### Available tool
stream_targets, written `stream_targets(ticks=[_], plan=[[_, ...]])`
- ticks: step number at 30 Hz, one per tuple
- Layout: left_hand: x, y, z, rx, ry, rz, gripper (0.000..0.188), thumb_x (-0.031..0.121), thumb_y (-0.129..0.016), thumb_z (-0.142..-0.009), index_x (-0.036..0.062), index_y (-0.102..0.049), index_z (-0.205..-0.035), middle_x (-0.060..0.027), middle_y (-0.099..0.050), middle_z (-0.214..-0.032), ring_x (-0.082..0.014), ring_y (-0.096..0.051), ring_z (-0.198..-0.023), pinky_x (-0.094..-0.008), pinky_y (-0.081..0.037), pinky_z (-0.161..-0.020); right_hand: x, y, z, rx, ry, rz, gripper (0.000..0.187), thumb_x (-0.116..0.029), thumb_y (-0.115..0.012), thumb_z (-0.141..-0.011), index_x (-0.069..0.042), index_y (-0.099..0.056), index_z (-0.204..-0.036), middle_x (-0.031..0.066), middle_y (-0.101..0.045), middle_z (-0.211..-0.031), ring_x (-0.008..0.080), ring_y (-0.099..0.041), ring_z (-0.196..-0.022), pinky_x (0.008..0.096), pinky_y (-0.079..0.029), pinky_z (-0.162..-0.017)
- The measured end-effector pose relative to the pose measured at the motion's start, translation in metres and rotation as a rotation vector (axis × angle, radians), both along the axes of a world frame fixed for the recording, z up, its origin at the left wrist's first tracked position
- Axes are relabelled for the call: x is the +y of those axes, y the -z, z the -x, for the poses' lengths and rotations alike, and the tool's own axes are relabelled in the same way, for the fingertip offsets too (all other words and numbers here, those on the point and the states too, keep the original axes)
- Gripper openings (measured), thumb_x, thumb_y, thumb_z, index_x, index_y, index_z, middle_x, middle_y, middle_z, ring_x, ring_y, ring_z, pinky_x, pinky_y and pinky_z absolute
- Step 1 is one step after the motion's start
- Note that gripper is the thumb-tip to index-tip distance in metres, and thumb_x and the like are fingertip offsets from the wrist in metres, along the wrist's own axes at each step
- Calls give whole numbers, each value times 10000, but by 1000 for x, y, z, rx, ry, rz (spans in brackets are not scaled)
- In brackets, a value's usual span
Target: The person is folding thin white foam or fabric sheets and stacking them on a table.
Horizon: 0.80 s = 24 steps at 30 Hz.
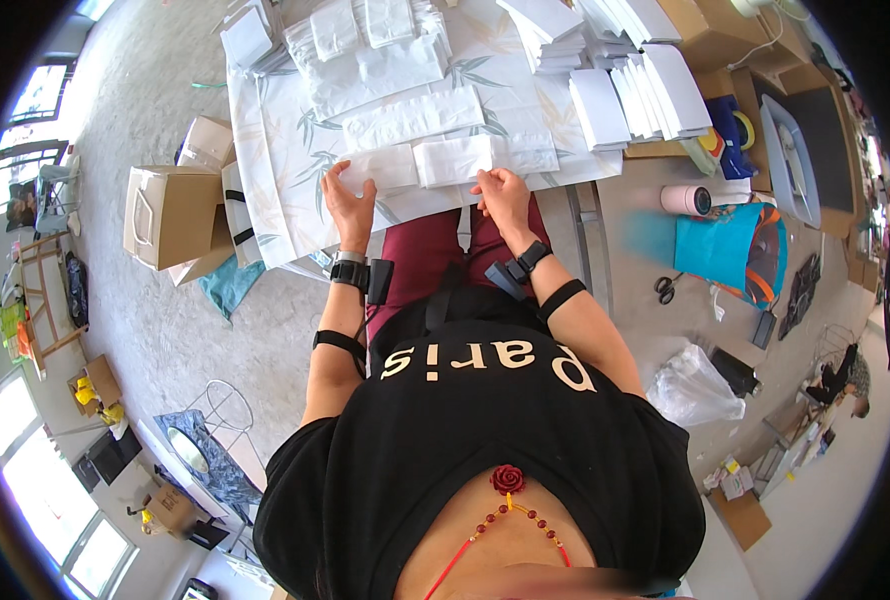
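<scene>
At the near edge of the table, a white folded packet (453, 161) lies flat, partly over a translucent white plastic bag (385, 168). My left hand (348, 205) is at the bag's left end, thumb and fingers apart, its fingertips touching or just beside that end. The fingers of my right hand (507, 203) are curled in a pinch at the packet's lower right corner. To the right of the packet stretches a clear sleeve (531, 153). Another long translucent bag (413, 117) rests just beyond them.
White plastic bags (370, 70) are piled farther back on the patterned tablecloth (295, 205). Stacks of white folded sheets (600, 110) stand at the right. Cardboard boxes (170, 215) are left of the table. A blue bag (715, 245) and scissors (667, 288) are on the right.
</scene>
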State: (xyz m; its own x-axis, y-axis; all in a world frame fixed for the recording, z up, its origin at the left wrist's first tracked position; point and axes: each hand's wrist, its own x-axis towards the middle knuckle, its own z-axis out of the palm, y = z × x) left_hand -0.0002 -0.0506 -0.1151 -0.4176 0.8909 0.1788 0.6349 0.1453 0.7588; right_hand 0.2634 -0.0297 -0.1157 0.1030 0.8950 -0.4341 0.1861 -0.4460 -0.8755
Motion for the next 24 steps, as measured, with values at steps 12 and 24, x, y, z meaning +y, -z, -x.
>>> stream_targets(ticks=[12,24], plan=[[1,3,1,-12,8,-2,526,61,-772,-774,13,-576,-1260,-184,-572,-1204,-366,-549,-1157,-438,-453,-1017,-1,-1,-4,38,60,-38,203,-170,-609,-981,10,-673,-911,77,-742,-727,122,-638,-468,274,-468,-404],[2,5,2,4,35,6,496,64,-773,-772,1,-603,-1234,-183,-586,-1227,-359,-557,-1186,-426,-464,-1014,-1,-2,-6,37,87,-16,198,-169,-620,-966,18,-677,-937,88,-735,-755,108,-624,-479,252,-467,-401]])
